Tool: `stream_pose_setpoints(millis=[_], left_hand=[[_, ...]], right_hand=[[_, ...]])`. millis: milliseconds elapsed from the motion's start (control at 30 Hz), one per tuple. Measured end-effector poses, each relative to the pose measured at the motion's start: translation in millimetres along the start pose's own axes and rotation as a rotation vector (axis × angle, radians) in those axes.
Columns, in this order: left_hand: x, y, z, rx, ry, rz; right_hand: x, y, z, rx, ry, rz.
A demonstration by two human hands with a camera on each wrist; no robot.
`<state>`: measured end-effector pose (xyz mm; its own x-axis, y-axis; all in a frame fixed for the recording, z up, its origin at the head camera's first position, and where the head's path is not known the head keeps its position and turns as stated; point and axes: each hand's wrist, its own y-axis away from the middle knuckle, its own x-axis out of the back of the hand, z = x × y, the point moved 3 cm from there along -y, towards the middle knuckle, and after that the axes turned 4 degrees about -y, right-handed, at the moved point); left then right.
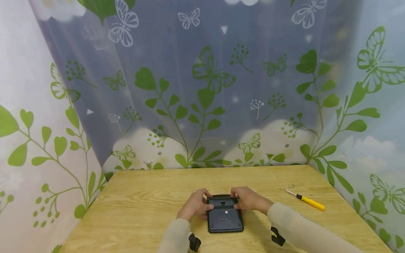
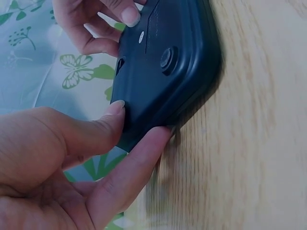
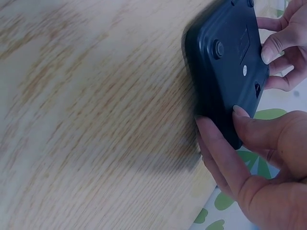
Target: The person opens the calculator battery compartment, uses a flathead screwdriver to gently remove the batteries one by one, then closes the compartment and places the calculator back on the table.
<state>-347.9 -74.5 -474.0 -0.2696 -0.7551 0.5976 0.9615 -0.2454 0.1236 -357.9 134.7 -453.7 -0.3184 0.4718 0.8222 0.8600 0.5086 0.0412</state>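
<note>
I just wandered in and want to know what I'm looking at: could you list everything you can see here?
Table: one, light wood, across the lower head view
Backdrop: sheet count unclear, blue-grey and white with green prints, behind and beside the table
Device: one, black, near the table's middle, underside up
Sticker: one, white, on the device
Screwdriver: one, yellow handle, on the table's right
Wrist gear: two pieces, black, at the wrists
Sleeves: two, cream, on the arms
Left hand: one, bare, gripping the device's left edge
Right hand: one, bare, gripping its right edge
</note>
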Motion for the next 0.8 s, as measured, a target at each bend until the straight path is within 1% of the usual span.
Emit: stream_pose_setpoints(millis=[267,400,500,667,733,800], left_hand=[[1.3,-0.7,2.5,-0.011,-0.002,0.004],[1.2,0.6,2.0,-0.008,-0.011,0.001],[1.8,1.9,2.6,-0.008,-0.019,-0.001],[3.2,3.2,3.2,-0.009,-0.024,-0.003],[3.2,3.3,2.7,-0.01,-0.026,-0.007],[2.7,3.3,2.0,-0.009,-0.026,-0.013]], right_hand=[[4.8,0,-3,-0.005,0.055,0.015],[4.5,-1,-4,0.017,0.078,0.017],[4.8,-1,-5,0.054,0.118,0.023],[4.6,-4,-8,0.139,0.225,0.031],[4.3,-5,-10,0.158,0.245,0.035],[3.5,-6,-12,0.175,0.238,0.043]])
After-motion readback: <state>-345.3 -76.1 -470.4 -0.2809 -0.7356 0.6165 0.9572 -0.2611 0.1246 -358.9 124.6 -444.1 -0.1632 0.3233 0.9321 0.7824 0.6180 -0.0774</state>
